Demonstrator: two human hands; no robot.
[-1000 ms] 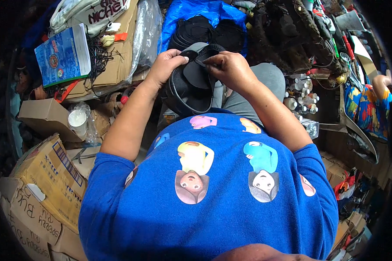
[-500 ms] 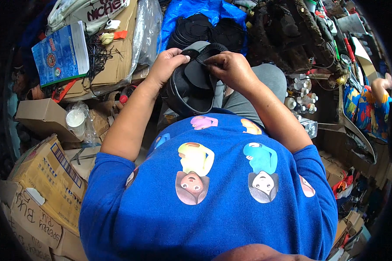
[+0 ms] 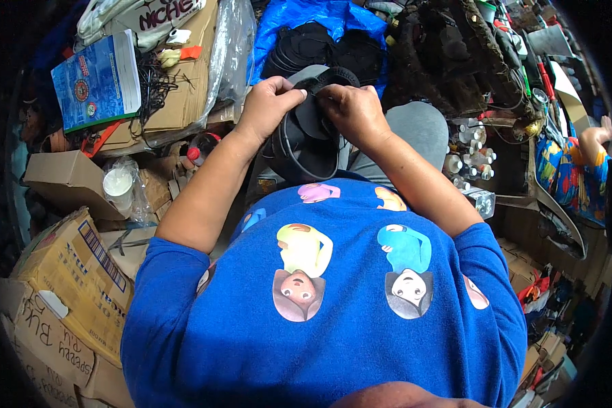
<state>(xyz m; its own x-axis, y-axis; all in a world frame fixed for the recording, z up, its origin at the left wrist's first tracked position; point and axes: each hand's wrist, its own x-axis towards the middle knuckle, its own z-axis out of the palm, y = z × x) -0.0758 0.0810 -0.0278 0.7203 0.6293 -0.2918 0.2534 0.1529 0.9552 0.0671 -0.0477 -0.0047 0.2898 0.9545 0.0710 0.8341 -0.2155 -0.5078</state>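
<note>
A black cap-shaped piece (image 3: 296, 155) with a curved, piped rim is held over my lap. My left hand (image 3: 273, 102) pinches its far edge between thumb and fingers, thumb on top. Close beside it, my right hand (image 3: 353, 109) has its fingers curled and pressed together on the same edge. A black oval flap shows inside the piece, between my hands. What lies under the right fingertips is hidden. Just beyond, several similar black pieces (image 3: 302, 47) lie on a blue plastic bag (image 3: 268, 27).
Left stand cardboard with a blue booklet (image 3: 95, 81), an open carton (image 3: 64, 177), a white cup (image 3: 118, 185) and a yellow box (image 3: 75, 265). Several small bottles (image 3: 472, 153) stand right of my knee. Another person's arm (image 3: 595, 136) shows at the right edge, near colourful cloth.
My left hand has shifted right along the edge, closer to my right hand, and its wrist has turned. The black piece has tilted slightly. Both hands keep their grip.
</note>
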